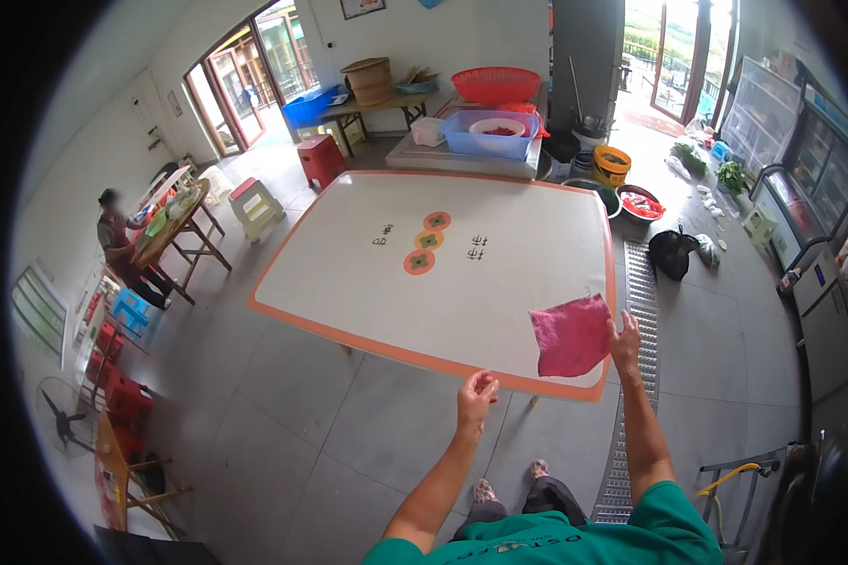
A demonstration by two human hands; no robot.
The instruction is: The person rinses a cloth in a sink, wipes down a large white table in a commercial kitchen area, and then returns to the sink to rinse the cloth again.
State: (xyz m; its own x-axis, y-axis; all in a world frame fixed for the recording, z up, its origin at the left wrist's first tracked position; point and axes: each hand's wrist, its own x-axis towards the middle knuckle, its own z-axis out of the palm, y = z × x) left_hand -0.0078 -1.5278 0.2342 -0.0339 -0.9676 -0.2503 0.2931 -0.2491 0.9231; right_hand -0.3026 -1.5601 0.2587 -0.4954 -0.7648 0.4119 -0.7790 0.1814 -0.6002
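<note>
A dark pink cloth [572,337] is over the near right corner of a white-topped table [339,261] with an orange border. My right hand [625,342] is at the cloth's right edge, its thumb side against or very near the fabric. Whether it grips the cloth cannot be made out. Just off the table's front edge, left of the cloth, my left hand [475,401] has loosely bent fingers and no visible object in it. Round fruit pictures [427,241] and black characters mark the middle of the tabletop.
Behind the table, a steel counter [413,154] bears a blue plastic tub [491,134] and a red basket [496,85]. Buckets, basins and a black bag [673,253] stand on the floor to the right. A metal drain grate [642,282] runs alongside. Another person [120,244] stands at a wooden table far left.
</note>
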